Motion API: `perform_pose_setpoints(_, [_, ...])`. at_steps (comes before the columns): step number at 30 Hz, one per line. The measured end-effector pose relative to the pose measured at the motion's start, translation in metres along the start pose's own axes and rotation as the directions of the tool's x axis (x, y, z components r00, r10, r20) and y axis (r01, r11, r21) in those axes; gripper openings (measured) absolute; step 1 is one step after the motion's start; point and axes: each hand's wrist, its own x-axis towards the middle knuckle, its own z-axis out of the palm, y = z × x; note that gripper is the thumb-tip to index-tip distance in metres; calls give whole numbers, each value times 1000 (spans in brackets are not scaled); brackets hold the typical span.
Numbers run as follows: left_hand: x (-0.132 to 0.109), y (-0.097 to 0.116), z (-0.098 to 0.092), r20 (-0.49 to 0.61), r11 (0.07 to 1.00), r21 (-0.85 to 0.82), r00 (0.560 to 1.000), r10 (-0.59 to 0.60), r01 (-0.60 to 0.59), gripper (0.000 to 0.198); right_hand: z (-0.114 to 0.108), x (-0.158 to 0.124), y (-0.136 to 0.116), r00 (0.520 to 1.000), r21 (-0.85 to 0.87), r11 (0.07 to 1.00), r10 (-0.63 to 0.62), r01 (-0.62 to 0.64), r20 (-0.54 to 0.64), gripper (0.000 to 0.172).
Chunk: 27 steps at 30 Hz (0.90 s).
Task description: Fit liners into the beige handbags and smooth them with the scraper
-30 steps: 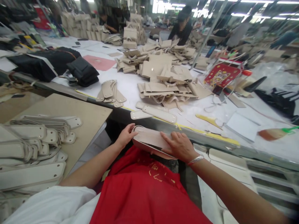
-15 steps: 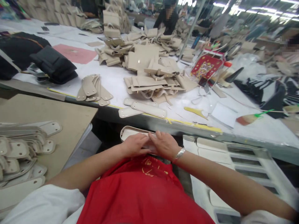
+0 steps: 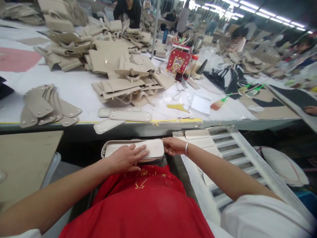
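A long cream bag piece [image 3: 154,145] with rounded ends and a raised rim lies across my lap, at the table's front edge. My left hand [image 3: 128,156] rests flat on its upper face with the fingers spread. At the piece's right end is my right hand [image 3: 174,146], its fingers bent and closed on the edge; the fingertips are partly hidden. Just beyond, several pale strips with metal studs [image 3: 130,116] lie at the table edge, one jutting over it. A fan of beige studded flaps [image 3: 39,102] lies to their left.
Beige bag parts [image 3: 109,56] are heaped on the white table [image 3: 81,79]. A slatted white rack [image 3: 228,152] with cream pieces stands at my right, a tan board [image 3: 27,155] at my left. A red bag [image 3: 178,59], a brush [image 3: 219,104] and a person [image 3: 128,13] are farther off.
My hands have moved apart: the right has gone to the piece's right end, while the left lies flat on top. More of the piece shows. My view has turned right.
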Motion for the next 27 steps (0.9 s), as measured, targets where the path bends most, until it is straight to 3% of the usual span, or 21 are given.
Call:
perform_pose_setpoints(6, [7, -9, -2, 23, 999, -27, 999, 27, -27, 65, 13, 1, -1, 987, -414, 909, -107, 48, -121, 35])
perform_pose_setpoints(11, [12, -12, -1, 43, 997, -55, 998, 50, -48, 57, 10, -1, -13, 976, -578, 811, -190, 96, -105, 49])
perform_pose_setpoints(16, [17, -13, -3, 80, 997, -59, 996, 45, -40, 52, 3, -7, -21, 983, -526, 844, -167, 102, -78, 62])
perform_pose_setpoints(21, [19, -13, -3, 72, 999, -24, 996, 42, -40, 46, -2, -4, -12, 994, -222, 969, -106, 107, 19, 65])
perform_pose_setpoints(23, [20, -12, -3, 83, 998, -28, 995, 57, -55, 47, 0, -1, -8, 992, -144, 981, -128, 126, -1, 65])
perform_pose_setpoints(27, [23, -14, -4, 121, 997, -51, 990, 72, -66, 49, 9, -2, -10, 973, -267, 950, -199, 163, -114, 66])
